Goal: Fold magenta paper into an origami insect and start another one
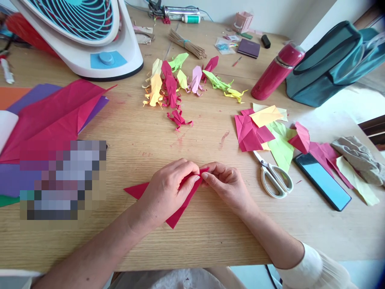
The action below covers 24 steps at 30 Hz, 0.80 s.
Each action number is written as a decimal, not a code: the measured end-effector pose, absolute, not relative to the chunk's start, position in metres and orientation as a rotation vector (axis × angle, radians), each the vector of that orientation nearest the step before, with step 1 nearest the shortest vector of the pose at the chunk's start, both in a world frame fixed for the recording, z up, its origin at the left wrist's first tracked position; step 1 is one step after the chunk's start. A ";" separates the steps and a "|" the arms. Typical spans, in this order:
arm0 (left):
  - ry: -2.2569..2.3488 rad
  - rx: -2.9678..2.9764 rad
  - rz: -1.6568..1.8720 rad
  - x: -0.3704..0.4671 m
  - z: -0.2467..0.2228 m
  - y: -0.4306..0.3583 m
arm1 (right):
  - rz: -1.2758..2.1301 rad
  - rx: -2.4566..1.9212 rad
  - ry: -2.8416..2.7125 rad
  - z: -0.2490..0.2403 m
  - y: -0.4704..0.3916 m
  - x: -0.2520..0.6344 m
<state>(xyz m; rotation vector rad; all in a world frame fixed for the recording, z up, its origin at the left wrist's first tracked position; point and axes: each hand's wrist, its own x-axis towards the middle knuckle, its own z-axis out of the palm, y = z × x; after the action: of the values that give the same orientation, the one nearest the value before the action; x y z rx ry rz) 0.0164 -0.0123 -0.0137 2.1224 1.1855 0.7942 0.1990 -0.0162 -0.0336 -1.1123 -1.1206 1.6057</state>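
Note:
A folded piece of dark pink origami paper is held just above the wooden table, with two pointed ends sticking out to the left and toward me. My left hand pinches it near its upper corner, thumb on top. My right hand grips the same corner between thumb and forefinger, close beside the left fingertips. Part of the paper is hidden under my left hand. Beyond my hands lies a small pink folded paper figure, and behind it several more folded figures in pink, orange, green and lilac.
Scissors, paper pieces and a phone lie to the right. A pink bottle and a teal bag stand at back right. Large paper sheets and a fan are on the left; a blurred patch covers something there.

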 end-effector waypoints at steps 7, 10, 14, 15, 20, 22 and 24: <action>1.220 2.305 0.829 0.018 -0.016 -0.010 | 1.588 -1.108 -1.175 -0.033 -0.017 0.197; 1.227 2.344 0.852 0.018 -0.016 -0.010 | 1.573 -1.120 -1.182 -0.033 -0.017 0.197; 1.261 2.407 0.817 0.020 -0.014 -0.010 | 1.553 -1.145 -1.175 -0.035 -0.018 0.196; 1.278 2.436 0.790 0.020 -0.013 -0.010 | 1.548 -1.146 -1.171 -0.036 -0.018 0.195; 1.309 2.588 0.708 0.023 -0.012 -0.011 | 1.518 -1.161 -1.179 -0.039 -0.020 0.194; 1.314 2.601 0.735 0.023 -0.012 -0.011 | 1.504 -1.170 -1.193 -0.039 -0.021 0.194; 1.319 2.606 0.762 0.023 -0.012 -0.011 | 1.503 -1.168 -1.202 -0.037 -0.021 0.194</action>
<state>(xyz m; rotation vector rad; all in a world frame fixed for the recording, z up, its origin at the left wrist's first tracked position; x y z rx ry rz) 0.0234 -0.0114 -0.0116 2.6059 1.3191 0.7620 0.1937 -0.0210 -0.0372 -1.1684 -1.2019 1.5034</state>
